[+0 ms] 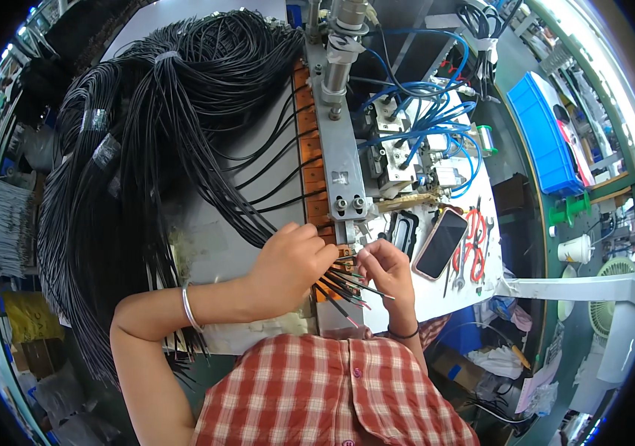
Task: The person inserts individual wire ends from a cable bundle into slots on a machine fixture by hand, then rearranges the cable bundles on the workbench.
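My left hand (290, 266) is closed around a bunch of thin black cables (247, 215). Their stripped ends (347, 290) fan out to the right of the fist, some showing red and white cores. My right hand (386, 271) pinches at the tip of one cable beside this bunch, thumb and fingers together. Just beyond both hands runs an orange strip (312, 169) of slotted blocks, with several single black cables laid across into it. A grey metal bar (338, 160) lies along the strip's right side.
A large bundle of black cables (206, 67) covers the table's left and far side. To the right are metal cylinders (337, 70), blue air tubes (425, 111), a phone (442, 244), red-handled pliers (475, 238) and a blue bin (544, 134). A white beam (570, 288) crosses at right.
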Demonstrator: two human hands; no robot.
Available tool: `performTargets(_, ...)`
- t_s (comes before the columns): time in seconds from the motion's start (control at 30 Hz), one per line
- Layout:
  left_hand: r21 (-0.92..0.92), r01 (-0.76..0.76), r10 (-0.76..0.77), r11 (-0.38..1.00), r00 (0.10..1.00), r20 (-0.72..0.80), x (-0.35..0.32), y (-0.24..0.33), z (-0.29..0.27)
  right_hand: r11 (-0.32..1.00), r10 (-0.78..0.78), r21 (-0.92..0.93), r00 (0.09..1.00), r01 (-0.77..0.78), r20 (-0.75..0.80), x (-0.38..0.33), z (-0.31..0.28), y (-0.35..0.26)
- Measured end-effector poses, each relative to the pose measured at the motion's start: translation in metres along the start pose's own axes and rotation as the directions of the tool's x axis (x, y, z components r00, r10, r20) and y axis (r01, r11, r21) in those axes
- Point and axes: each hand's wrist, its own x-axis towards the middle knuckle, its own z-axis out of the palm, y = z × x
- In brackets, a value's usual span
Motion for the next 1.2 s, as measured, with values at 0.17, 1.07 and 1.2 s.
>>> performTargets(0.17, 0.044, 0.014, -0.016, 0.999, 0.999, 0.041, -0.002, 0.0, 0.003, 0.992, 0.09, 0.078, 0.985, -0.102, 0.148, 0.003, -0.008, -0.002)
performTargets(1.07, 0.073, -0.023, 0.025, 0.997, 0.999, -0.027, 0.003, 0.006, -0.007, 0.954, -0.029, 0.3, 0.997, 0.005, 0.075, -0.011, 0.003, -0.014)
performTargets(1.2, 0.051, -0.042, 0.041, 0.998, 0.999, 0.006, 0.002, 0.005, -0.005, 0.965, -0.017, 0.26, 0.982, -0.033, 0.188, -0.012, -0.002, -0.016)
